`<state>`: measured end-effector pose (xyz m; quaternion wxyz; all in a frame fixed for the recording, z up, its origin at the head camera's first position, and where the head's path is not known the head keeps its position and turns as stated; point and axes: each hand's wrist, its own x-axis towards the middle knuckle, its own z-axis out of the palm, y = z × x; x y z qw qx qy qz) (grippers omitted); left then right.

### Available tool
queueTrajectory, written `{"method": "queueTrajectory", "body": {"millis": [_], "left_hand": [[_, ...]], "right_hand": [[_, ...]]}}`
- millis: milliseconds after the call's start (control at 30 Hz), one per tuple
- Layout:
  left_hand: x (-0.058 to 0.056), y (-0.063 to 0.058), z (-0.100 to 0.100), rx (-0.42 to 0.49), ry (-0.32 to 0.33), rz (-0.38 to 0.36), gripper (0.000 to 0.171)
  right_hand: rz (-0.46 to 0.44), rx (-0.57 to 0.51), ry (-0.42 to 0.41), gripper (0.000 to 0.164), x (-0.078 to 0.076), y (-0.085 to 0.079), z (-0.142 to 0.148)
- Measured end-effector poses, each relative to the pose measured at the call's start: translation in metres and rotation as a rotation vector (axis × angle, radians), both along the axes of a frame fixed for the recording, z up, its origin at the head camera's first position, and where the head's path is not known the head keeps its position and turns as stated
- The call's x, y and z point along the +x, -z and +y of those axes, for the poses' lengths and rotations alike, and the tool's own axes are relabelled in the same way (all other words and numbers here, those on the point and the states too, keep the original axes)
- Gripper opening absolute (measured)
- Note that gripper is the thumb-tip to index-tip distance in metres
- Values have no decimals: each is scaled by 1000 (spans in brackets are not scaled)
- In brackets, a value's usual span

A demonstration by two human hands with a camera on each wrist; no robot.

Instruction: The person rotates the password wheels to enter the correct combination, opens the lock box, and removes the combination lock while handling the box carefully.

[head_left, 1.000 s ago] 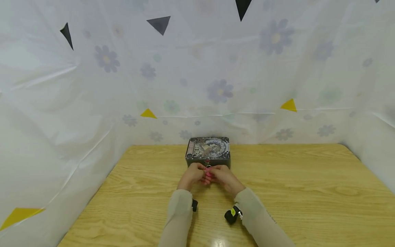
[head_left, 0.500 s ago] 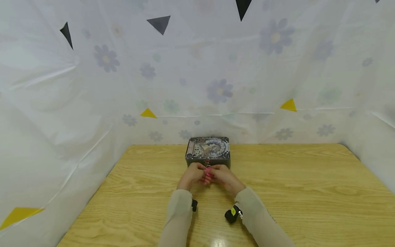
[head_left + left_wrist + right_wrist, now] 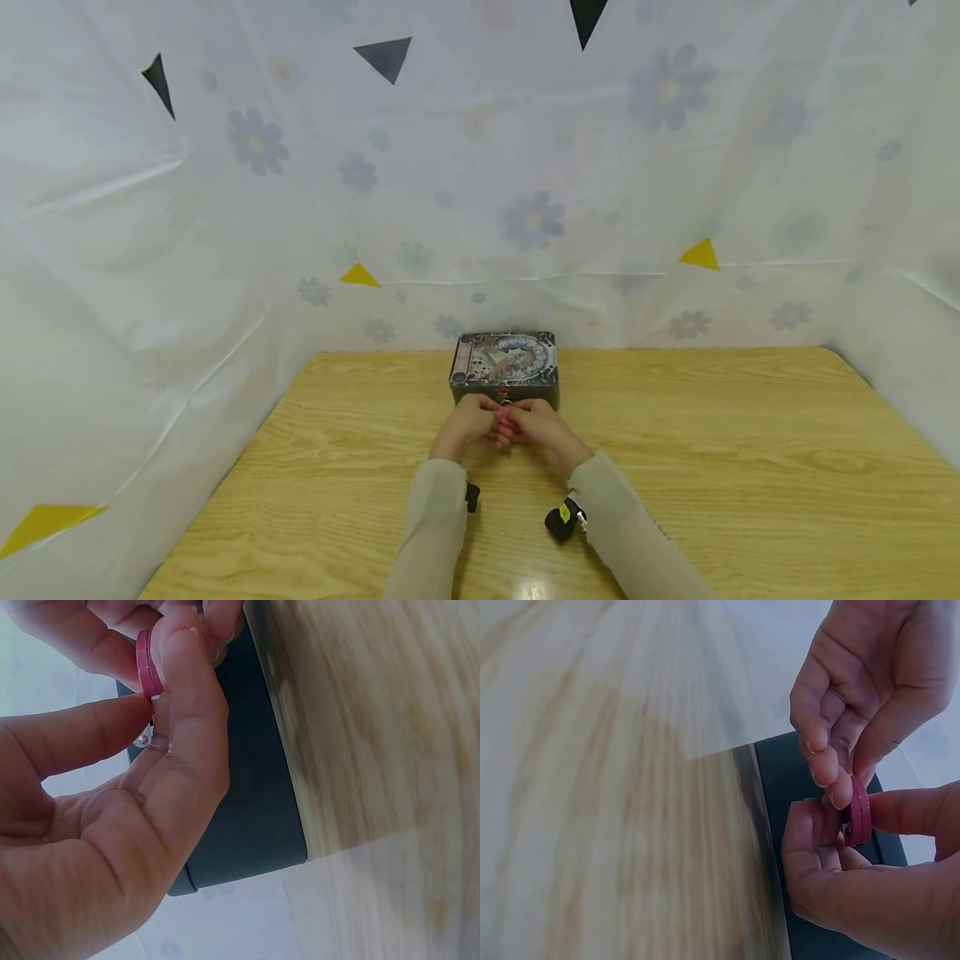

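A dark tin box with a printed picture on its lid stands shut at the back of the table. At the middle of its front, under a small red clasp, a small pink padlock shows a metal loop at its top. My left hand pinches the padlock between thumb and curled fingers. From the other side my right hand grips it too, its thumb pressed on the flat face of the padlock. Fingers of both hands hide much of the padlock.
The wooden table runs out wide on both sides of the box. Behind it hangs a pale flowered sheet with black and yellow triangles. A black wrist device sits at the right sleeve.
Both hands stay at the padlock in the same grip, and the box stays in place. The whole head view has shifted very slightly.
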<state>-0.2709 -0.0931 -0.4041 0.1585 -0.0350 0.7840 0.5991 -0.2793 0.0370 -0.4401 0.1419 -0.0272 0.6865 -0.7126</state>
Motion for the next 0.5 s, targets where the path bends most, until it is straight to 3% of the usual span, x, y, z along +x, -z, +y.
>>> {"method": "queueTrajectory", "body": {"millis": [233, 500], "left_hand": [[-2, 1, 1, -6, -8, -2, 15], [0, 1, 1, -6, -13, 13, 13]], "right_hand": [[-35, -2, -18, 24, 0, -4, 3], [-12, 16, -12, 23, 1, -3, 3]]}}
